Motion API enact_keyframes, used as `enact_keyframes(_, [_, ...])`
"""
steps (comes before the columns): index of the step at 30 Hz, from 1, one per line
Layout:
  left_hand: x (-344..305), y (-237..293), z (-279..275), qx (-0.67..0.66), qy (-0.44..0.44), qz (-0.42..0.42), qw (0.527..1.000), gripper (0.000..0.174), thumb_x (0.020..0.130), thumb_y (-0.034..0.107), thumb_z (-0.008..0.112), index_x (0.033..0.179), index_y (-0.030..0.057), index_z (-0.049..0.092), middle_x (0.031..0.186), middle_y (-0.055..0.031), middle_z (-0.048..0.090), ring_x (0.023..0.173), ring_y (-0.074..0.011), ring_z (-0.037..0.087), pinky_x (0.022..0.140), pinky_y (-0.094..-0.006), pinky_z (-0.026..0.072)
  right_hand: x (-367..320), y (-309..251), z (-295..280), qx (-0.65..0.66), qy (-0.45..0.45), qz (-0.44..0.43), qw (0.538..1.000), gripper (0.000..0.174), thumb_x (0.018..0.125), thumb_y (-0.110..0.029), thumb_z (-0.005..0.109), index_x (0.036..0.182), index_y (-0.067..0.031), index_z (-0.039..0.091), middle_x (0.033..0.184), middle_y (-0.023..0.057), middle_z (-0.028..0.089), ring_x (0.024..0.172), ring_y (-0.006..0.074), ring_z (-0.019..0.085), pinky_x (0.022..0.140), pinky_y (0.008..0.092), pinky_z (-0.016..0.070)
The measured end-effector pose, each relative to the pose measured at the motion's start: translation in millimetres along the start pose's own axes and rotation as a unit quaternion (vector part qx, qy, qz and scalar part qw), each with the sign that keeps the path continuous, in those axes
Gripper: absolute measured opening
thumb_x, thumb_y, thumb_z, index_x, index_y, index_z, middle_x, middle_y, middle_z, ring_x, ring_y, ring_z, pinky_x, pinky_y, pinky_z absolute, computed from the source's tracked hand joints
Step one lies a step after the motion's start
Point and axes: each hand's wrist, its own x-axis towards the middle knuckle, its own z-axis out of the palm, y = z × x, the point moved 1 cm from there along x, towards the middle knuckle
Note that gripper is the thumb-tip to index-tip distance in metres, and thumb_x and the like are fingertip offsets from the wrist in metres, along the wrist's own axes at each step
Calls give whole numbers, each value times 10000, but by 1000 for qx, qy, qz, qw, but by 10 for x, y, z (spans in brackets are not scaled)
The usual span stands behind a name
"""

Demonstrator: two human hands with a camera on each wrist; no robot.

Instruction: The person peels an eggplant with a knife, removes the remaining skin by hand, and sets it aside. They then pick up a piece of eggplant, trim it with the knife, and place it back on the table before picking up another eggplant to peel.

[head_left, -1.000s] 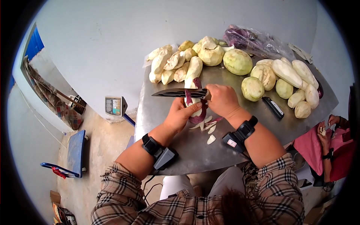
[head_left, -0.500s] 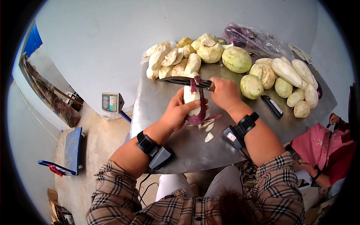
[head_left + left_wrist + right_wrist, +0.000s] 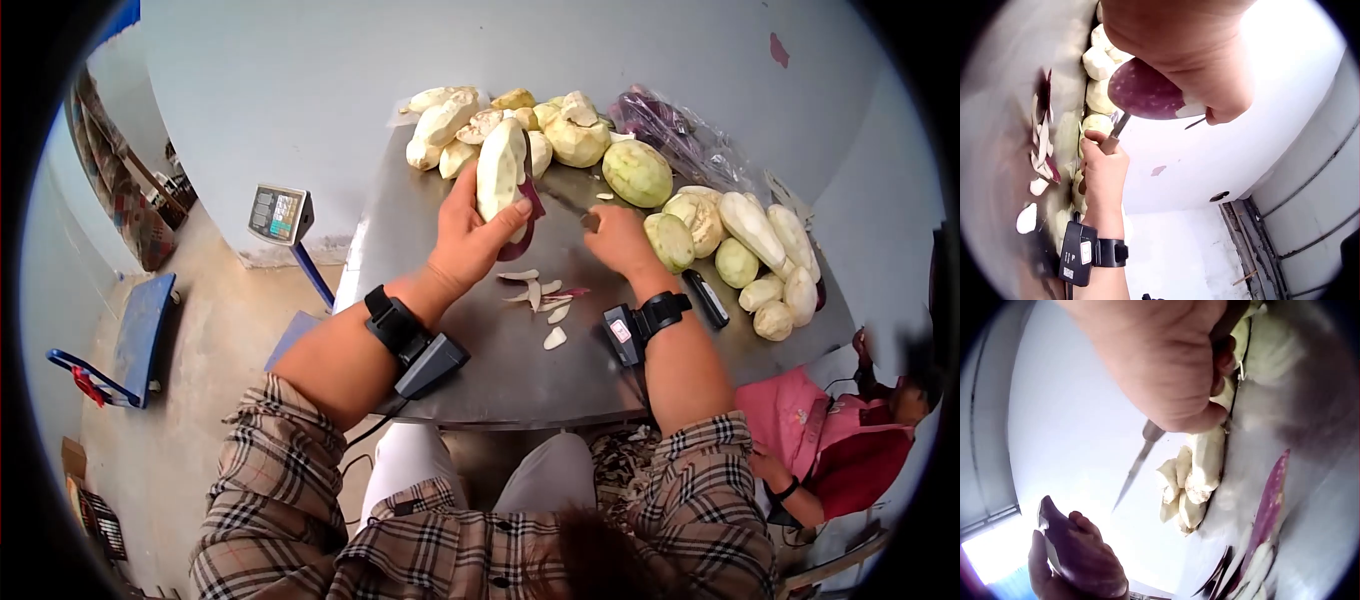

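One knife — now off eggplant.

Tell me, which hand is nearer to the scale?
Left. The left hand, holding the eggplant, is over the table, to the right of the scale; the right hand, gripping the knife, is farther right.

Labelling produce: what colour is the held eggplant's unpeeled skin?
The skin is purple, clearest in the left wrist view.

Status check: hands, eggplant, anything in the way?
Left hand grips partly peeled eggplant, purple skin along one side. Right hand holds knife. Peelings on table; nothing seen blocking either hand.
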Motion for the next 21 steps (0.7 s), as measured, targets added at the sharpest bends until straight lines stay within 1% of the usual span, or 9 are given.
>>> enact_keyframes(4, [-29, 19, 38, 67, 3, 73, 995, 539, 808, 229, 672, 1233, 5, 427, 1014, -75, 564, 891, -130, 527, 771, -290, 464, -137, -321, -134, 29, -148, -73, 986, 448, 659, -240, 712, 1034, -7, 631, 912, 211, 640, 872, 333, 612, 780, 369, 482])
enact_keyframes(5, [-36, 22, 51, 92, 10, 94, 991, 525, 805, 232, 669, 1222, 15, 435, 969, -98, 588, 866, -167, 556, 771, -313, 467, -177, -424, -213, 42, -207, -45, 977, 492, 651, -240, 740, 1060, 5, 619, 964, 176, 641, 885, 291, 613, 796, 356, 483])
enact_keyframes(6, [-25, 71, 53, 133, -6, 119, 984, 517, 799, 239, 671, 1202, 12, 442, 943, -128, 612, 858, -211, 588, 775, -331, 472, -220, -459, -296, 63, -168, -76, 981, 476, 665, -219, 731, 1066, 9, 615, 971, 165, 641, 881, 278, 613, 793, 351, 486])
enact_keyframes(8, [-79, 132, 60, 143, -61, 54, 986, 530, 832, 207, 661, 1252, 7, 406, 1000, -70, 573, 894, -128, 532, 796, -280, 457, -380, -443, -445, 108, -93, -131, 981, 446, 691, -177, 714, 1079, 16, 606, 985, 143, 643, 875, 251, 613, 788, 340, 492])
enact_keyframes(10, [-56, 15, 50, 225, -85, 100, 965, 514, 809, 201, 683, 1220, -3, 453, 1005, -96, 620, 895, -143, 569, 792, -310, 480, -667, -501, -739, 167, -61, -132, 975, 368, 726, -162, 690, 1043, 12, 621, 884, 109, 648, 802, 203, 616, 722, 310, 498])
enact_keyframes(12, [-46, -74, 31, 256, -126, 141, 948, 506, 790, 192, 699, 1206, -1, 485, 985, -107, 629, 885, -149, 580, 798, -309, 482, -1129, -585, -938, 285, -147, -58, 945, 259, 751, -87, 669, 992, 1, 630, 831, 61, 637, 748, 114, 589, 688, 243, 484])
enact_keyframes(14, [-67, -132, 59, 271, -172, 110, 941, 495, 759, 166, 721, 1191, 23, 526, 952, -119, 643, 866, -177, 605, 799, -304, 486, -1787, -542, -903, 263, -272, -92, 921, 202, 763, -74, 659, 952, -5, 641, 800, 51, 637, 721, 104, 588, 673, 237, 484])
enact_keyframes(19, [-138, -238, 126, 309, -243, 83, 916, 427, 767, 72, 689, 1166, 27, 544, 954, -88, 660, 869, -149, 610, 810, -283, 481, -2715, 97, -1, 416, -347, 195, 818, 188, 830, -86, 590, 972, 34, 619, 815, 63, 629, 674, 107, 587, 624, 239, 485])
enact_keyframes(21, [-129, -216, 131, 319, -259, 87, 907, 419, 744, 92, 685, 1139, 47, 554, 964, -124, 636, 890, -219, 614, 800, -326, 483, -2970, 462, 484, 388, -342, 262, 815, 187, 858, -96, 548, 961, 47, 610, 821, 73, 627, 651, 113, 586, 606, 249, 485])
